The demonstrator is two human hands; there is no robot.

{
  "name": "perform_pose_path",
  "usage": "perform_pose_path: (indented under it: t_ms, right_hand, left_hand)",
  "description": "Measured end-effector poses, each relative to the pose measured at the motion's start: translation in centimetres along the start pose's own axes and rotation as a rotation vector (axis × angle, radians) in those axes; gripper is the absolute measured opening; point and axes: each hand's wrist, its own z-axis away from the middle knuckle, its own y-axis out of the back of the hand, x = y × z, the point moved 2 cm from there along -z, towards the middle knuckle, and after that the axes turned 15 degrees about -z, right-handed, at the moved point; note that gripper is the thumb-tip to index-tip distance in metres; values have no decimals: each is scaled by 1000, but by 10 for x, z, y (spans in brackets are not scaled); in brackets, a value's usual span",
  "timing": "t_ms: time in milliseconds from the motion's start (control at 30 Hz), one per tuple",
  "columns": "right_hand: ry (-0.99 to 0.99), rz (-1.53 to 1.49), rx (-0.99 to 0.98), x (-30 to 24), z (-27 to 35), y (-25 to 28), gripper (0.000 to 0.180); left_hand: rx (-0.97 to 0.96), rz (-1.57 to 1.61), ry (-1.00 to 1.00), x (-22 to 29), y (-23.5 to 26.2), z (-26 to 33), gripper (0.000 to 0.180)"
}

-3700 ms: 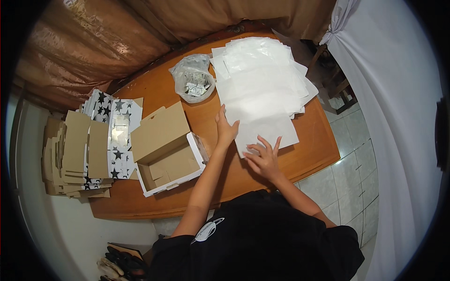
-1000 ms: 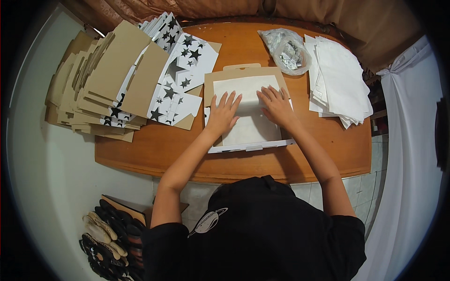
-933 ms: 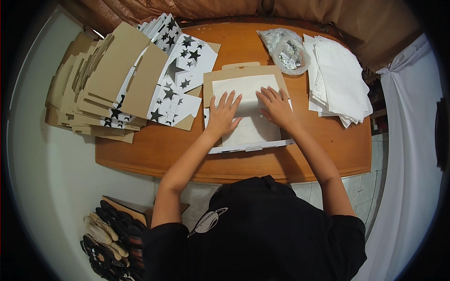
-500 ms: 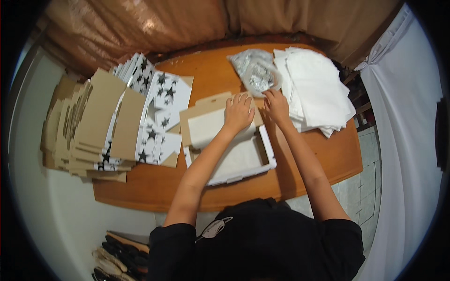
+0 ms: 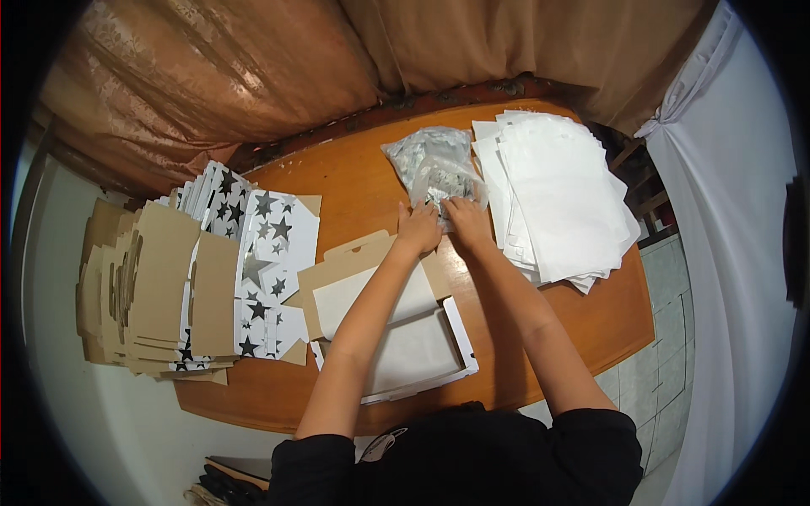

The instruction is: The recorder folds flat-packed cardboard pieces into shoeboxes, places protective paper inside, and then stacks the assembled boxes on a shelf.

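Note:
A clear plastic bag (image 5: pixel 432 152) with silvery contents lies at the far middle of the table, its mouth toward me. My right hand (image 5: pixel 466 223) is at the mouth, fingers bent over its near edge. Beside it, my left hand (image 5: pixel 419 229) touches the bag's near left edge with fingers apart. Under my left forearm stands an open cardboard box (image 5: pixel 462 333), white outside and brown inside, its lid (image 5: pixel 342 268) folded back. White paper (image 5: pixel 413 350) lines the box and runs up over the lid. The fingertips at the bag are partly hidden.
Flat cardboard boxes (image 5: pixel 173 278), some printed with black stars, lean stacked at the left. A pile of white paper sheets (image 5: pixel 565 194) lies at the right of the wooden table (image 5: pixel 582 325). Brown curtains (image 5: pixel 278 59) hang behind; a white curtain (image 5: pixel 726 253) hangs at the right.
My left hand has moved from the paper on the box lid to the bag. My right hand has shifted along the bag's mouth. The whole view has tilted, lowering the table in it.

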Motion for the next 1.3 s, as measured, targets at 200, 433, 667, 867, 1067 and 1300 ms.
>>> perform_pose_path:
  t_ms: [200,433,667,867,1067,1300]
  right_hand:
    - [-61,-415,218,-32,-2,37,23]
    - [-246,-1068,4,-165,45,81,25]
    - [-109,-847,-304,-238,98,52,33]
    - [-348,-785,-45,-184,105,53,28]
    - [-337,-408,24,-131,71,44,51]
    - [-701,-751,-182,-134,62,45,71]
  left_hand:
    - [501,268,35,-21,36,67,35]
    - [610,416,328,-44,40,230,27]
    - [567,408,645,-31,-5,333,25]
    - [642,522,757,-50,-28,359,31]
    - [632,1083,635,-81,-28,310,47]
    - [328,1451,726,-99,-38,274,71]
